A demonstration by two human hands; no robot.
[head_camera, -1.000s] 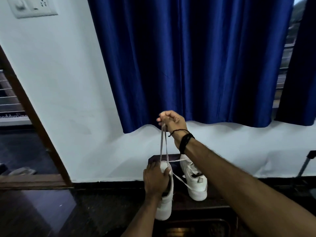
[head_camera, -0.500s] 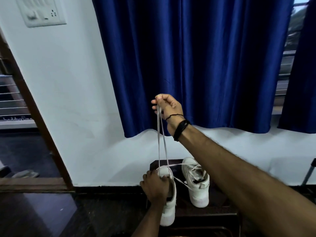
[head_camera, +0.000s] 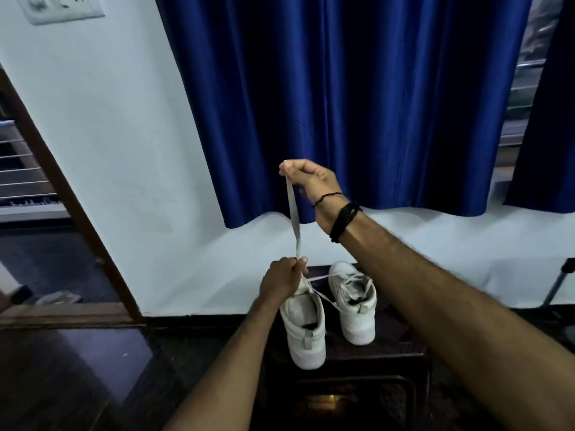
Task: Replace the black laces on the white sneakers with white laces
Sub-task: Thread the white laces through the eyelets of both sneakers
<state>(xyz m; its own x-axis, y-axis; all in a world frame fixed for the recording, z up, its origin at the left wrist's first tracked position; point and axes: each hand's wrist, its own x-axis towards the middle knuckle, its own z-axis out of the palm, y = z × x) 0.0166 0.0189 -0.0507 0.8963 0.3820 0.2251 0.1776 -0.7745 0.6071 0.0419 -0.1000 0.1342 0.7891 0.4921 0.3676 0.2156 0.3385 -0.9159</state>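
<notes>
Head view showed right hand [head_camera: 312, 181] and left hand [head_camera: 284, 279] pinching the limp white lace [head_camera: 294, 222]; best gripped near its ends.

Right hand [head_camera: 312, 181] holds white lace [head_camera: 294, 219] up taut; left hand [head_camera: 281, 279] pinches it above left sneaker [head_camera: 305, 331].

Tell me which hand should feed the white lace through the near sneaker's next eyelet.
Probably left. The left hand already pinches the white lace low, right above the near sneaker. The right hand holds the lace ends high, keeping them taut.
</notes>
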